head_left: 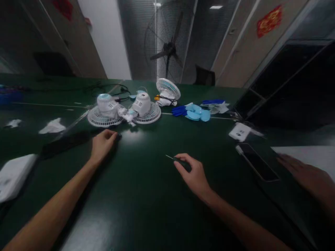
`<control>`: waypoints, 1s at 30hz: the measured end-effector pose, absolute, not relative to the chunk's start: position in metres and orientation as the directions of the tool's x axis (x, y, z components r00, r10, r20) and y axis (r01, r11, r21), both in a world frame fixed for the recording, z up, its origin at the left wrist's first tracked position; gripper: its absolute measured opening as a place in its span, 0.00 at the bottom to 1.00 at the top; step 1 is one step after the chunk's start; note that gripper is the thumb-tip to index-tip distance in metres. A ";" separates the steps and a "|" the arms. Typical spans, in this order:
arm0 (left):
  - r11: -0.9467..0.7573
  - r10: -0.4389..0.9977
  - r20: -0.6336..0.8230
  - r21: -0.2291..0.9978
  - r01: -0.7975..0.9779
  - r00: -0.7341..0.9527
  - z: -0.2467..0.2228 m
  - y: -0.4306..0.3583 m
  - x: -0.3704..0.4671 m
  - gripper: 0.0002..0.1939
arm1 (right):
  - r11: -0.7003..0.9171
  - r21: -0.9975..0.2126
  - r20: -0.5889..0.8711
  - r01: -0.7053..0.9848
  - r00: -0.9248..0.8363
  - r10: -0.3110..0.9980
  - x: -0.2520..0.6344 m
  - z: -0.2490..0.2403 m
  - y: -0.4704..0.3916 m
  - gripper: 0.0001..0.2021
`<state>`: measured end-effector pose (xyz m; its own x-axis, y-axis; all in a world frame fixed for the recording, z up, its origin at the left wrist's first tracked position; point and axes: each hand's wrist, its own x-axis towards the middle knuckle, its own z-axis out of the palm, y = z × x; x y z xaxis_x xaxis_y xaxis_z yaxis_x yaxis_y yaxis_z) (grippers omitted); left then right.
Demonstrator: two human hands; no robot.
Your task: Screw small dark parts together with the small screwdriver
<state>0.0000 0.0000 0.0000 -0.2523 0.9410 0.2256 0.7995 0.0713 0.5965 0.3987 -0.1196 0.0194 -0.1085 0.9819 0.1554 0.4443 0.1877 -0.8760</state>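
Observation:
My right hand (192, 172) is wrapped round the dark handle of a screwdriver (183, 164), its thin metal shaft pointing left just above or on the green table (136, 209). Farther left, my left hand (102, 143) has its thumb and fingers pressed together at a small dark object (119, 136), too small to name. Beyond that hand, two white fan heads (105, 111) (145, 108) lie grille down, with crumpled white material between them. A third white fan (168, 91) is tilted behind them to the right.
Blue fan blades (197, 112) and blue gloves (179, 111) lie at the back. To the right are a white box (240, 132), a phone (258, 162) and another person's hand (300, 170) on white paper. A white object (15, 176) sits at the left.

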 end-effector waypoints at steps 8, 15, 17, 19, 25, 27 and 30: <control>-0.031 0.930 0.341 0.443 0.896 -0.136 -0.003 -0.004 0.000 0.20 | 0.158 -0.894 0.103 0.420 -0.149 0.983 0.398 0.020 -0.120 0.11; -0.105 0.939 0.344 0.233 0.967 0.019 -0.010 -0.004 -0.007 0.21 | 0.123 -0.910 0.059 0.395 -0.169 0.984 0.399 0.019 -0.121 0.11; -0.138 0.938 0.343 0.220 0.966 0.056 -0.009 -0.005 -0.005 0.21 | 0.135 -0.905 0.073 0.403 -0.166 0.983 0.399 0.018 -0.120 0.11; -0.170 0.935 0.345 0.230 0.958 0.083 -0.008 -0.007 -0.003 0.20 | 0.141 -0.900 0.084 0.411 -0.154 0.985 0.398 0.018 -0.120 0.10; -0.178 0.929 0.364 0.294 0.939 0.062 -0.008 -0.008 0.000 0.19 | 0.146 -0.899 0.087 0.413 -0.159 0.983 0.399 0.020 -0.120 0.11; -0.155 0.924 0.380 0.308 0.939 0.028 -0.009 -0.007 -0.002 0.19 | 0.148 -0.897 0.089 0.415 -0.160 0.983 0.399 0.021 -0.120 0.11; -0.147 0.922 0.387 0.363 0.920 -0.006 -0.011 -0.007 -0.005 0.20 | 0.146 -0.891 0.090 0.429 -0.148 0.985 0.398 0.021 -0.120 0.11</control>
